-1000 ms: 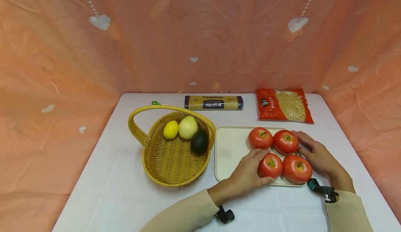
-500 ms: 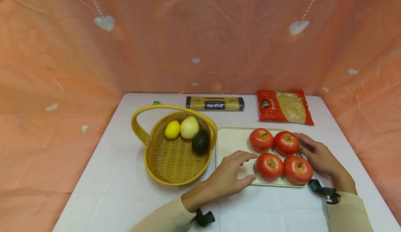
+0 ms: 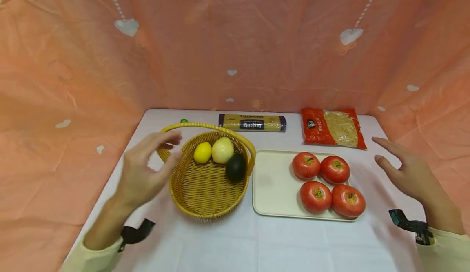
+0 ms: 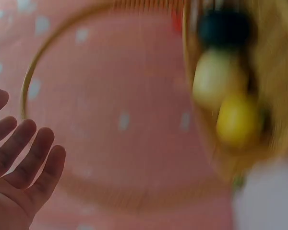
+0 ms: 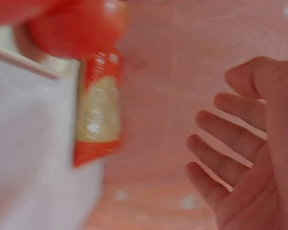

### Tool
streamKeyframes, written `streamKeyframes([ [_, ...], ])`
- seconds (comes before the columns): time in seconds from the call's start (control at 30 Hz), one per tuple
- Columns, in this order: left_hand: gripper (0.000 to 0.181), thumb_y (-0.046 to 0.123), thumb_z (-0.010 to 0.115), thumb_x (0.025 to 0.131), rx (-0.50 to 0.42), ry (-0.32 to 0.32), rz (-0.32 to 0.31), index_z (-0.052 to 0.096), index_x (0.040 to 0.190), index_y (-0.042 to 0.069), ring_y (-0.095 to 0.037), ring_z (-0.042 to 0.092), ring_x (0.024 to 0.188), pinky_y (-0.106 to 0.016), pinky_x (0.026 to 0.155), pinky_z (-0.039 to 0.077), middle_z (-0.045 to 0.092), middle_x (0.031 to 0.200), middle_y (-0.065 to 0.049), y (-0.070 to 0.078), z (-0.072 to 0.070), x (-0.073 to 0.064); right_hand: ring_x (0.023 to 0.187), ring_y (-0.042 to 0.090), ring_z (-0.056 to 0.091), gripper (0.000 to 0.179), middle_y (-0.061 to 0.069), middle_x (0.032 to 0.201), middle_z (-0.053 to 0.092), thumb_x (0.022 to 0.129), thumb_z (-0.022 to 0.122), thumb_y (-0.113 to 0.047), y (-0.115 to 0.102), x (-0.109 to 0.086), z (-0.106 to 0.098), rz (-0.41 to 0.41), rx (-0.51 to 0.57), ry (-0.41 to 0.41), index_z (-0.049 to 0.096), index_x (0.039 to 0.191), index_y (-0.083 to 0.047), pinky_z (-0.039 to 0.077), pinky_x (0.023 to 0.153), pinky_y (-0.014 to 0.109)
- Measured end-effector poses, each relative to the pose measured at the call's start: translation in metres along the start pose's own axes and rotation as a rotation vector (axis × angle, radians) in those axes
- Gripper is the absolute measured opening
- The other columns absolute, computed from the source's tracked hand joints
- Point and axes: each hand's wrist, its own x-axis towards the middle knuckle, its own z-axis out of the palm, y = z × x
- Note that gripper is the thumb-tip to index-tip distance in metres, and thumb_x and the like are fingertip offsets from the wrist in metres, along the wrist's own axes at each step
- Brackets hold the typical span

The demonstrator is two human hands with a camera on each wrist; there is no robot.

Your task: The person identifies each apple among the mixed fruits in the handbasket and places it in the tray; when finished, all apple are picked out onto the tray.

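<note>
My left hand (image 3: pixel 141 174) hovers by the left side of a yellow wicker basket (image 3: pixel 209 215), its fingers apart and nothing in them. It overlaps the basket's handle in the head view. Inside the basket lie a lemon (image 3: pixel 202 152), a pale green round fruit (image 3: pixel 222 150) and a dark avocado-like fruit (image 3: pixel 236 168). My right hand (image 3: pixel 409 174) is off the right side of a cream tray (image 3: pixel 275 182), fingers spread and holding nothing. Several red apples (image 3: pixel 315 197) sit in two rows on the tray's right half.
A spaghetti pack (image 3: pixel 252 122) lies at the table's back, behind the basket. To its right is a red bag of pasta (image 3: pixel 333 128). A small green item (image 3: pixel 184 121) shows behind the basket handle. Pink cloth surrounds the white table (image 3: pixel 235 243).
My left hand has let go of the front-left apple and moved left to the basket. My right hand has drawn away from the apples to the right. The apples stay on the tray.
</note>
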Motion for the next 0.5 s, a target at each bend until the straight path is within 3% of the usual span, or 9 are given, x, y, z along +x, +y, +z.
streamKeyframes([
  [0.1,0.036,0.011,0.076,0.094,0.183,0.104,0.028,0.077,0.126,-0.005,0.010,0.067,0.108,-0.011,0.099,0.052,0.080,0.115,-0.022,-0.006,-0.045,0.017,0.144,0.067,0.044,0.057,0.037,0.161,0.047,0.111,0.061,-0.020,-0.013,0.005,-0.024,-0.056,-0.055,0.090,0.048,0.164,-0.006,0.025,0.124,0.081],
  [0.2,0.052,0.038,0.068,0.101,0.405,0.161,0.030,0.076,0.129,-0.006,-0.012,0.073,0.109,-0.010,0.105,0.045,0.077,0.119,-0.028,-0.008,-0.081,0.031,0.148,0.065,0.042,0.061,0.035,0.163,0.047,0.114,0.056,-0.038,-0.026,0.014,-0.046,-0.162,-0.095,0.252,0.049,0.163,-0.003,0.024,0.130,0.073],
  [0.27,0.066,0.050,0.058,0.104,0.538,0.166,0.022,0.072,0.133,-0.007,-0.037,0.070,0.114,-0.024,0.113,0.047,0.073,0.125,-0.034,-0.009,-0.099,0.038,0.149,0.063,0.043,0.072,0.036,0.161,0.049,0.113,0.050,-0.053,-0.032,0.022,-0.056,-0.238,-0.142,0.372,0.051,0.160,0.001,0.027,0.129,0.073],
  [0.33,0.072,0.052,0.050,0.103,0.637,0.157,0.019,0.067,0.138,-0.010,-0.062,0.058,0.117,-0.046,0.120,0.044,0.067,0.131,-0.039,-0.011,-0.110,0.040,0.148,0.063,0.045,0.084,0.038,0.158,0.051,0.111,0.044,-0.066,-0.034,0.029,-0.062,-0.299,-0.175,0.462,0.052,0.158,0.004,0.028,0.131,0.070],
  [0.4,0.074,0.049,0.046,0.102,0.709,0.142,0.006,0.062,0.141,-0.011,-0.067,0.051,0.125,-0.070,0.115,0.039,0.061,0.138,-0.041,-0.016,-0.116,0.039,0.147,0.062,0.047,0.093,0.038,0.156,0.053,0.109,0.038,-0.072,-0.031,0.034,-0.061,-0.333,-0.214,0.515,0.053,0.157,0.005,0.029,0.132,0.067],
  [0.5,0.075,0.047,0.041,0.099,0.798,0.096,-0.005,0.057,0.144,-0.010,-0.067,0.047,0.133,-0.081,0.107,0.037,0.056,0.145,-0.040,-0.029,-0.114,0.031,0.147,0.061,0.045,0.094,0.038,0.157,0.051,0.109,0.034,-0.072,-0.019,0.035,-0.047,-0.342,-0.259,0.496,0.051,0.159,0.005,0.027,0.134,0.063],
])
